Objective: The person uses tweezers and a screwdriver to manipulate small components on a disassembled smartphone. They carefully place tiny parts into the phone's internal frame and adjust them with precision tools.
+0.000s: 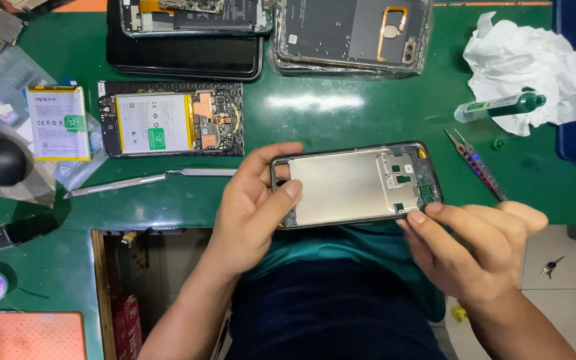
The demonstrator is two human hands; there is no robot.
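Phone frame (355,185) held over the near edge of the table (341,127), left hand (251,207) on its left end, right hand (481,247) at its right corner. Just behind-left: opened phone (171,123), loose battery (58,123) further left, spudger (151,179) lying in front. Tweezers (478,165) off to the right, glue tube (501,107) behind them on crumpled tissue (535,67). Stacked phones (188,33) and back cover (355,33) along the far edge.

An opened phone (171,123) lies near the left part of the green table (341,113), with a loose battery (57,123) beside it. White crumpled tissue (535,70) and tweezers (476,165) lie near the right edge.
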